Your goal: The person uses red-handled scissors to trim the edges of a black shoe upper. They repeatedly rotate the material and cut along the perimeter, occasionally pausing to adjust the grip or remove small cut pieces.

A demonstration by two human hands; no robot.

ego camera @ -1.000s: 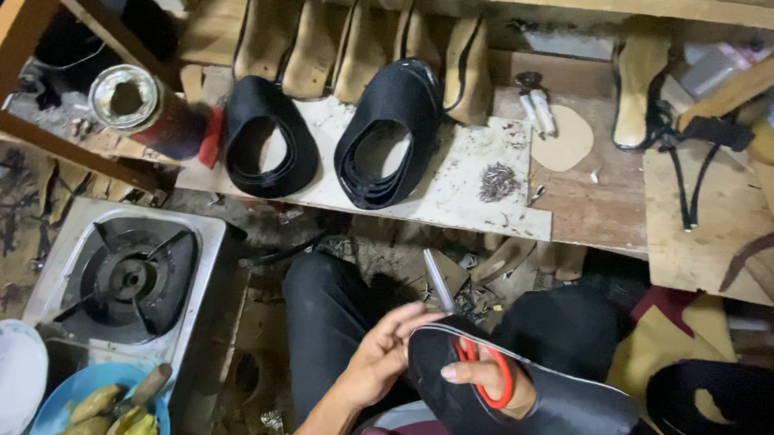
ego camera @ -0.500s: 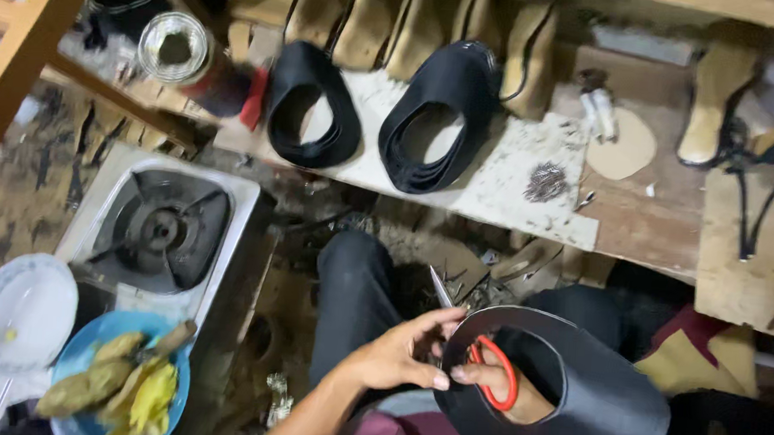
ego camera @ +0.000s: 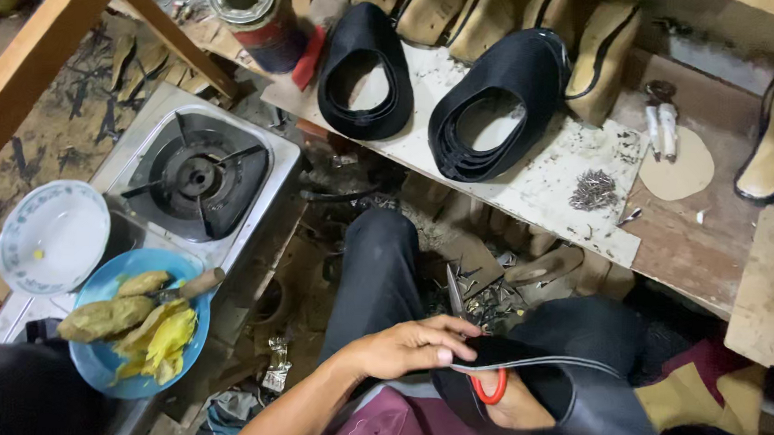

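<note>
My left hand (ego camera: 402,349) reaches in from the lower left and pinches the white-lined edge of a black curved shoe upper (ego camera: 593,405) held over my lap. My right hand (ego camera: 518,411) sits mostly hidden behind that upper, its fingers through the red handles of a pair of scissors (ego camera: 490,389). The scissor blades point up and away past my left fingers. My dark-trousered legs lie below.
A low workbench (ego camera: 539,186) carries two stacks of black uppers (ego camera: 365,71) (ego camera: 494,104), a nail pile (ego camera: 593,189), pincers (ego camera: 663,126) and a tin can (ego camera: 257,8). On the left stand a gas stove (ego camera: 197,177), a white bowl (ego camera: 51,235) and a blue plate of food (ego camera: 105,370).
My view has dropped and swung left, bringing the stove and plate closer. My left hand has closed from spread fingers onto the upper's edge by the scissors.
</note>
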